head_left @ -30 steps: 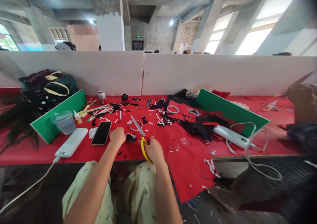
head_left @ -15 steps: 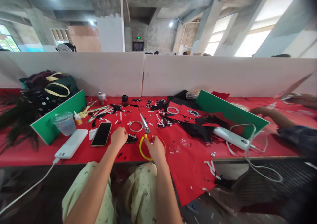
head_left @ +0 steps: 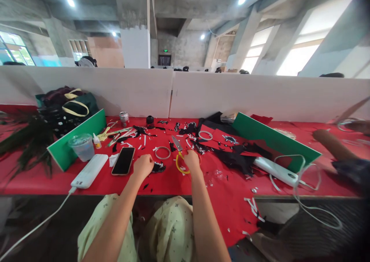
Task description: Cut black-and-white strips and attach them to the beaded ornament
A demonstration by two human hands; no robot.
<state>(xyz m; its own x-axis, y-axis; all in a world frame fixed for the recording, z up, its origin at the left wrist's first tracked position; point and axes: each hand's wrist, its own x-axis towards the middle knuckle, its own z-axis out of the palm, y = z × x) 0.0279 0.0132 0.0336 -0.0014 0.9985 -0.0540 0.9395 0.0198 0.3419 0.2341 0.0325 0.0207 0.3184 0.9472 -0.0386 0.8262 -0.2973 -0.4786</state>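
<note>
My right hand (head_left: 192, 160) is at the scissors (head_left: 177, 143), blades pointing to eleven o'clock. I can't tell if either hand grips. My left hand (head_left: 143, 167) is curled, a black beaded piece (head_left: 158, 167) at its three o'clock, a ring (head_left: 162, 158) at two, a phone (head_left: 123, 161) at nine.

The table (head_left: 169, 185) is surfaced in red. At the left, a phone (head_left: 123, 161), a white power bank (head_left: 90, 171) and a clear cup (head_left: 82, 149) are placed; centrally, a beaded black piece (head_left: 158, 167) and a pale ring (head_left: 162, 158) are laid.
</note>
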